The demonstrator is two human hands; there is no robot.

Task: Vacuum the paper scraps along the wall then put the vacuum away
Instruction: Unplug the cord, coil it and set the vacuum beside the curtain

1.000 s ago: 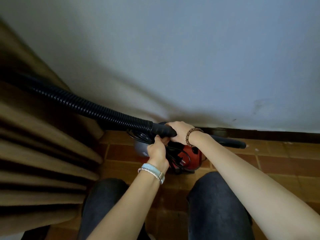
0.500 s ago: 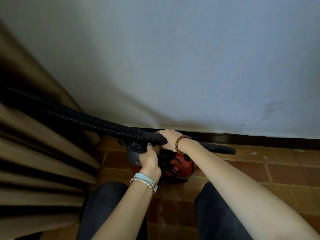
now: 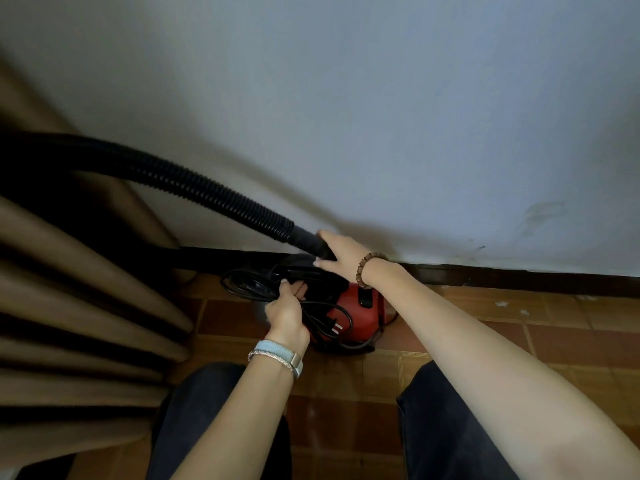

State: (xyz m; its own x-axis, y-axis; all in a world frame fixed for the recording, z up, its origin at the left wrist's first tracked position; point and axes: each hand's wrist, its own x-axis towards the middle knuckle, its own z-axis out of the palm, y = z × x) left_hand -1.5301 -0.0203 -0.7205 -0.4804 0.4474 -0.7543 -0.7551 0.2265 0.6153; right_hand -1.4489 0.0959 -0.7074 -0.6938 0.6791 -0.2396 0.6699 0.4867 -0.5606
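A small red vacuum (image 3: pixel 356 311) sits on the tiled floor against the wall's dark baseboard. Its black ribbed hose (image 3: pixel 194 183) rises from the vacuum's top up and to the left, in front of the curtain. My right hand (image 3: pixel 341 252) grips the hose's smooth black end, just above the vacuum. My left hand (image 3: pixel 287 308) holds the coiled black power cord (image 3: pixel 249 284) on top of the vacuum; the cord's plug (image 3: pixel 334 328) hangs against the red body. A few white paper scraps (image 3: pixel 502 304) lie on the tiles to the right.
A brown pleated curtain (image 3: pixel 79 306) fills the left side down to the floor. The pale wall (image 3: pixel 381 116) stands straight ahead with a dark baseboard (image 3: pixel 519 277). My knees in dark trousers are at the bottom. Terracotta floor tiles (image 3: pixel 561 337) stretch to the right.
The hose has swung higher on the left. My right hand has shifted along the hose's end, and my left hand has opened over the cord coil and moved lower.
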